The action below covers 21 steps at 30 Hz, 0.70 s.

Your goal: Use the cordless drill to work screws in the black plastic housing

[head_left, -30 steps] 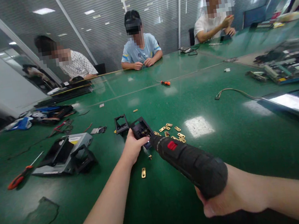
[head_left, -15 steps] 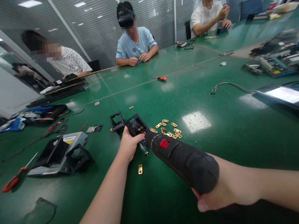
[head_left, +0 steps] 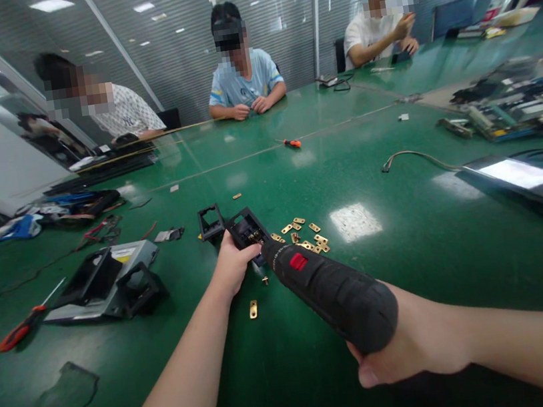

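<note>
Well in from the glossy green desk (head_left: 347, 166)'s far edge, the left hand (head_left: 232, 263) clamps a black rectangular plastic housing (head_left: 244, 225), the right hand (head_left: 413, 345) grips a black power drill (head_left: 331, 289) nosed up to it, and work seems midway: gold-coloured metal pieces (head_left: 256, 238) inside, flat gold-coloured plates (head_left: 315, 228) loose beside it.

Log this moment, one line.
left hand: holds black housing; right hand: grips power drill; drill nose: toward housing; golden plates: on green table
</note>
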Motion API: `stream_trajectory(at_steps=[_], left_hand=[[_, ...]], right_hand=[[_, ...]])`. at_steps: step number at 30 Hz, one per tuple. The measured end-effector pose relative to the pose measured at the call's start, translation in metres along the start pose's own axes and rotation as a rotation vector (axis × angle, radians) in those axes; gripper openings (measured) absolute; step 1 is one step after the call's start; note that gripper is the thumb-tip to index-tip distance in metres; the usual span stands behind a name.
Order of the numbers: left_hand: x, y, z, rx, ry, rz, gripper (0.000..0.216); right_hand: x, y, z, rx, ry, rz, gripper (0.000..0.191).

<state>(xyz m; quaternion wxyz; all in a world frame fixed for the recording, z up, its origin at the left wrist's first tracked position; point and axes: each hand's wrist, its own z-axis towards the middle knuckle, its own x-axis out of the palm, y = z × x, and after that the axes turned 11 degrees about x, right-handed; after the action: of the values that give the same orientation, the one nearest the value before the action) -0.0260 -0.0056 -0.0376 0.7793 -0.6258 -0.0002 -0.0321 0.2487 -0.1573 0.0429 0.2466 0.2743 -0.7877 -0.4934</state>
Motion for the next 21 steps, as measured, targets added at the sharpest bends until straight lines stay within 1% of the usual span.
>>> stream_trajectory(at_steps=[3, 9, 15, 21], left_hand=[[-0.0007, -0.0001, -0.0006, -0.002, -0.005, -0.004, 0.063], [-0.0001, -0.0015, -0.0011, -0.025, -0.025, 0.004, 0.066], [-0.0011, -0.0025, -0.0021, -0.030, -0.002, 0.004, 0.063], [-0.0007, -0.0057, -0.0032, -0.030, -0.015, 0.032, 0.063]], right_hand=[[0.0008, 0.0001, 0.0003, 0.018, -0.004, 0.029, 0.038], [0.0024, -0.0035, 0.0009, 0.004, 0.003, 0.069, 0.042], [0.0023, -0.0066, 0.0019, 0.062, -0.010, 0.060, 0.041], [0.0049, -0.0075, 0.0037, 0.071, -0.019, 0.069, 0.048]])
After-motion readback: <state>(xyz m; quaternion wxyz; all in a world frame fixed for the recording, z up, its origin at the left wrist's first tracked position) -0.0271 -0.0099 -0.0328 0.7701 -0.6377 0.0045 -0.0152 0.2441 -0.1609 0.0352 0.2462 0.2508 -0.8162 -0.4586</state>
